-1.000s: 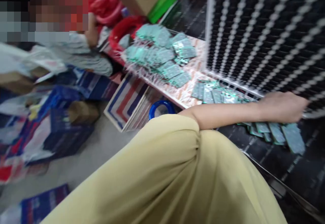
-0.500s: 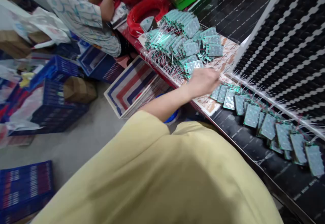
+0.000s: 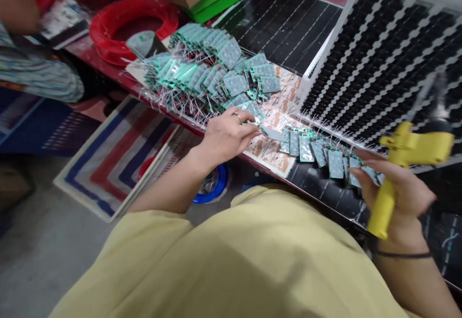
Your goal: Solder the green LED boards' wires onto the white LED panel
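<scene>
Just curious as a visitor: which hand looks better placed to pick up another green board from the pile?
Probably the left hand: it rests at the pile of green boards, fingers free. The right hand grips the yellow tool.

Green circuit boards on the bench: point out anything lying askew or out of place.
The green circuit boards lie in a loose, overlapping heap, their wire leads sticking out past the red bench edge. A shorter row by the white frame is tilted unevenly. Nothing looks broken.

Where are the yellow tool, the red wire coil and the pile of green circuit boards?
yellow tool (image 3: 415, 147), head view, on its yellow body.
red wire coil (image 3: 108, 31), head view, on its left rim.
pile of green circuit boards (image 3: 212, 70), head view, on the middle boards.
</scene>
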`<action>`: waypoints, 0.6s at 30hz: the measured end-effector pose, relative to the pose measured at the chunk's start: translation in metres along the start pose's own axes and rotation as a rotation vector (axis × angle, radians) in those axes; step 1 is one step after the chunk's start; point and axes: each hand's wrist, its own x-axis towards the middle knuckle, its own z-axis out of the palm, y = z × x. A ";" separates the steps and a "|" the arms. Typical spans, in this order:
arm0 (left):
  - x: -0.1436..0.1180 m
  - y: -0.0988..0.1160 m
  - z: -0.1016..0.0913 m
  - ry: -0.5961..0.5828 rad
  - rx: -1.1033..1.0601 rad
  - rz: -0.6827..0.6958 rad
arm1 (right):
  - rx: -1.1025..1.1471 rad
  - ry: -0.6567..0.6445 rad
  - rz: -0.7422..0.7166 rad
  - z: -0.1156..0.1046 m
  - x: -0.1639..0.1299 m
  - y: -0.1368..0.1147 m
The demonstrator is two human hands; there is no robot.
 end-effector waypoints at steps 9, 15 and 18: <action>0.063 0.007 -0.004 0.063 -0.558 0.320 | 0.411 -0.164 0.127 0.058 0.046 -0.038; 0.047 0.001 0.023 0.036 -1.089 -0.323 | 0.151 0.138 0.115 0.060 0.054 -0.049; 0.048 0.015 0.032 -0.161 -1.399 -0.385 | 0.021 0.162 0.047 0.067 0.060 -0.049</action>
